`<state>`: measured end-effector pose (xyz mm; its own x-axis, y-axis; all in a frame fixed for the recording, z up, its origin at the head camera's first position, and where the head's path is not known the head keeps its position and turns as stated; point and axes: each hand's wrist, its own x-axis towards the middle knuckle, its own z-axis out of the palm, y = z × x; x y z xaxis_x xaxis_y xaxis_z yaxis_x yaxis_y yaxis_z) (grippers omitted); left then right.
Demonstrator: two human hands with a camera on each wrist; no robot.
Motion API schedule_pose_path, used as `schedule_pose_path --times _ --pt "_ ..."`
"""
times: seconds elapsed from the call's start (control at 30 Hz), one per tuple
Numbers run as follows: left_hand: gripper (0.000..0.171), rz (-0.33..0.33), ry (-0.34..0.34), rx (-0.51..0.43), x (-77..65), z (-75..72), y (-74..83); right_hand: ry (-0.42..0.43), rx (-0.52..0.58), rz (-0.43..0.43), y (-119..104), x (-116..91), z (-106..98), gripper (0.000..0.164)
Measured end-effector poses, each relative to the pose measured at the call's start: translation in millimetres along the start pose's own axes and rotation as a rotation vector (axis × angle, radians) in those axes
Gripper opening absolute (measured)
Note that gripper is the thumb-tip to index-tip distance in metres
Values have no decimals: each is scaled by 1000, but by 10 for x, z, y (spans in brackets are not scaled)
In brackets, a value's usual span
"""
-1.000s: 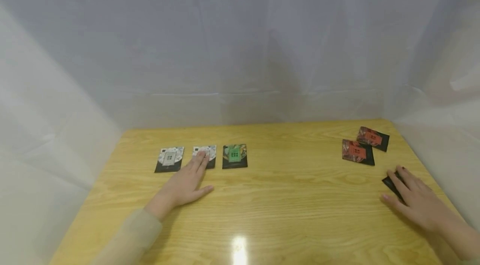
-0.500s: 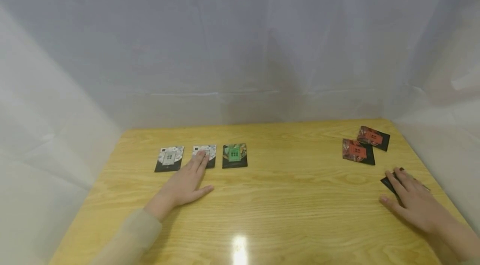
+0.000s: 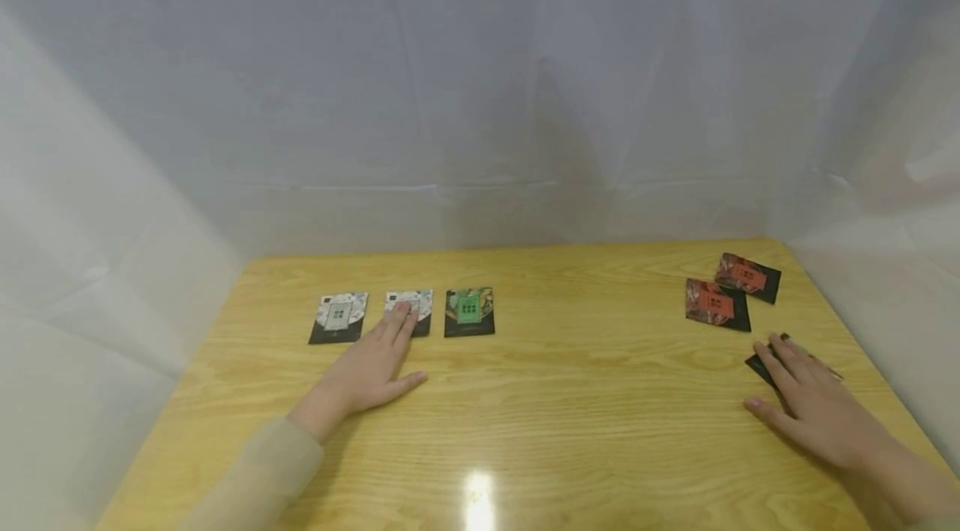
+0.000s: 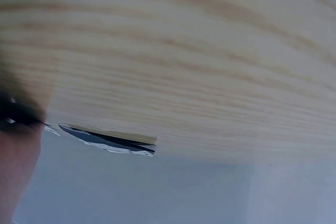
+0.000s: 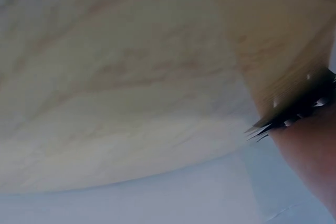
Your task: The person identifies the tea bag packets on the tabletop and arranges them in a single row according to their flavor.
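In the head view, my left hand (image 3: 367, 368) lies with its fingers straight, the fingertips resting on a white-and-black sachet (image 3: 423, 308). Another white-and-black sachet (image 3: 337, 318) is to its left, and a green-and-black sachet (image 3: 469, 313) to its right. On the right, my right hand (image 3: 817, 410) lies flat over a dark sachet (image 3: 761, 366), hiding most of it. Its fingers are extended and pressed on top, with the thumb spread to the side. In the right wrist view, the dark sachet (image 5: 294, 111) shows edge-on under the hand.
Two red-and-black sachets lie beyond my right hand, the nearer one (image 3: 712, 304) touching or slightly overlapping the farther one (image 3: 748, 277). The wooden table (image 3: 570, 398) ends at a pale sheet (image 3: 480, 97) behind it. More sheeting hangs at both sides.
My right hand has slid a little to the left along the tabletop, and the dark sachet has moved with it. The left hand and the other sachets have stayed put.
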<state>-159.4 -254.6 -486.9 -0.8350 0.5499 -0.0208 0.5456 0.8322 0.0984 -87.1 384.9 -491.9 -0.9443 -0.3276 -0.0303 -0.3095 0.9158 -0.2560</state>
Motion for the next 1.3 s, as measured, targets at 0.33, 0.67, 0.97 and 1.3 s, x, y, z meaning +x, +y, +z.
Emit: schedule_pose_path --times 0.33,0.67,0.97,1.3 --pt "96 -5 -6 15 12 15 -21 12 -16 -49 -119 92 27 89" --pt "97 -2 1 8 -8 14 -7 4 -20 -73 -275 142 41 90" --pt "97 -18 -22 25 -2 -10 11 60 -79 -153 -363 150 106 94" --pt "97 -18 -21 23 -2 -15 14 95 -79 -236 -543 206 150 92"
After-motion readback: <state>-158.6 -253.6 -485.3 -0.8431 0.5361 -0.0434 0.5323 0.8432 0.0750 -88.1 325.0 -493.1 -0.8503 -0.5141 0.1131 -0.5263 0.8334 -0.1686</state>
